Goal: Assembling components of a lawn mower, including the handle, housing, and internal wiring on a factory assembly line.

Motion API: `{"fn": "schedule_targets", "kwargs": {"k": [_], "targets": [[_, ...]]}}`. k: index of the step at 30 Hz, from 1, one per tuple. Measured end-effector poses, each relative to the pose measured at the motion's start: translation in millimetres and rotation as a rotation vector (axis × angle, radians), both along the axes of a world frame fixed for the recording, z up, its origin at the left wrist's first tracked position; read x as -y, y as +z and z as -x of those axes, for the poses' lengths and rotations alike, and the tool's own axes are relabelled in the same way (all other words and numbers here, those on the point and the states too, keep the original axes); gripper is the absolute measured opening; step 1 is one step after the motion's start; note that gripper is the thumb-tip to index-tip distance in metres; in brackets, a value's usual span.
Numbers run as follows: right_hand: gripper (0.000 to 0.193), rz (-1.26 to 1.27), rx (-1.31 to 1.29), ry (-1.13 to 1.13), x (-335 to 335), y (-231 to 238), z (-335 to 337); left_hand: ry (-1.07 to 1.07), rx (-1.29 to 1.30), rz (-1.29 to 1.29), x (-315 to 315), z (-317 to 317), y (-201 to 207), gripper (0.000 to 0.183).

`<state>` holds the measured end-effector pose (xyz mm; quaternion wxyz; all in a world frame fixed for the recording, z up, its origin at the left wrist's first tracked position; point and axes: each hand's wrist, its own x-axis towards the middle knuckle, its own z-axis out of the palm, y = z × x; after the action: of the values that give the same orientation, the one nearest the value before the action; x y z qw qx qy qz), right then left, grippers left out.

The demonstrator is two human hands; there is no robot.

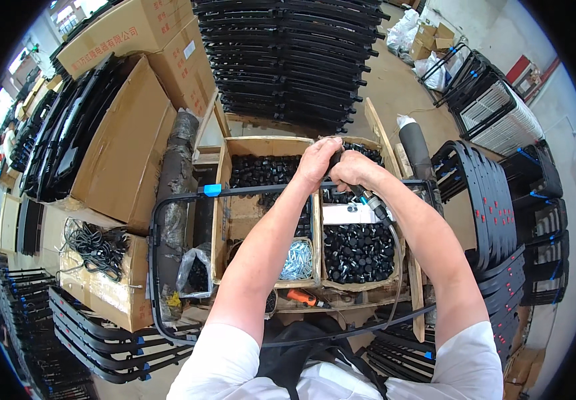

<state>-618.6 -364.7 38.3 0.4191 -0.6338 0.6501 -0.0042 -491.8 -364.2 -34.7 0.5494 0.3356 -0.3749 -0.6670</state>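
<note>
Black frame (154, 260): lies across the crate (242, 217).
Orange tool (303, 297): at the crate's near edge.
Right hand (357, 169): curled around a hosed tool (376, 206).
Left hand (317, 162): fingers bent, hold unclear.
Black stack (288, 60): obstructs the floor beyond.

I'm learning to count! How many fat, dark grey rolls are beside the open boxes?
2: the left roll, left of the boxes, and the right roll, to their right. The black frame covers parts of both; others may be hidden.
</note>
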Motion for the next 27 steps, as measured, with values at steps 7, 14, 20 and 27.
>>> {"fn": "schedule_targets", "kwargs": {"k": [7,14,20,27], "targets": [[0.010,0.061,0.036,-0.108,-25.9,22.8,-15.8,-0.080,0.047,0.031,2.1,-5.0,13.4,0.028],[0.026,0.168,-0.036,-0.134,-43.7,44.7,-6.2,-0.122,0.014,0.085,-10.8,7.4,50.4,0.027],[0.037,0.152,-0.294,-0.065,-215.0,110.4,22.2,-0.341,0.007,0.061,-162.4,24.4,75.6,0.028],[0.040,0.007,-0.368,-0.004,-399.7,81.5,37.7,-0.575,-0.134,-0.172,-356.8,30.4,29.2,0.026]]}}
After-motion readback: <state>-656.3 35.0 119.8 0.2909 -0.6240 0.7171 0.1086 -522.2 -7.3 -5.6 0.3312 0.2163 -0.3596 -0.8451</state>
